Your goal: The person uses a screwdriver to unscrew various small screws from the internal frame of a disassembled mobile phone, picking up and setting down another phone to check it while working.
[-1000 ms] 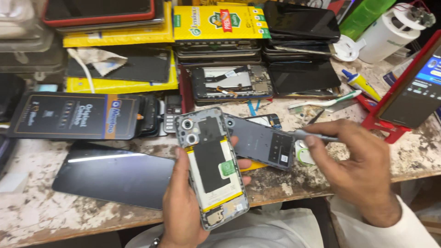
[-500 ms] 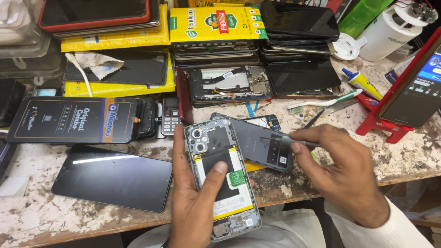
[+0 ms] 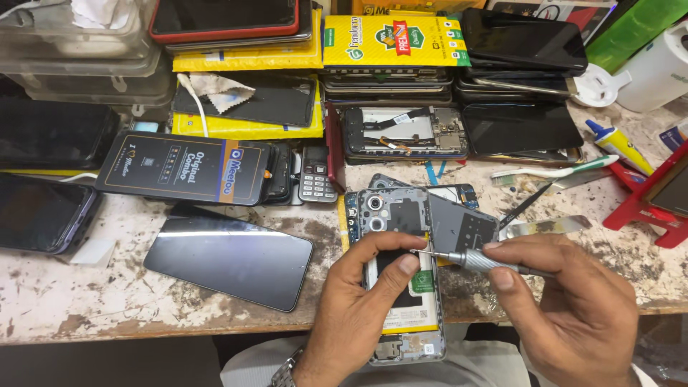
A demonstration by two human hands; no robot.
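My left hand (image 3: 362, 304) grips an opened phone (image 3: 400, 215) with its back cover off, camera end pointing away from me, thumb pressed across its middle. My right hand (image 3: 573, 308) holds a small silver screwdriver (image 3: 476, 261); its thin tip touches the phone's right edge near my left thumb. A dark grey inner cover plate (image 3: 466, 223) lies just right of the phone, under the screwdriver. The phone hangs over the front edge of the worn workbench (image 3: 107, 308).
A loose black screen panel (image 3: 229, 261) lies to the left, a dark box (image 3: 183, 166) and keypad phone (image 3: 314, 174) behind it. Stacked phones and yellow packages (image 3: 394, 41) fill the back. A toothbrush (image 3: 552, 170), glue tube (image 3: 616, 145), metal pry tool (image 3: 545, 228) and red stand (image 3: 648, 208) sit at the right.
The phone has been turned upright and drawn closer to me. My right hand has brought the screwdriver tip from the cover plate down to the phone's right edge.
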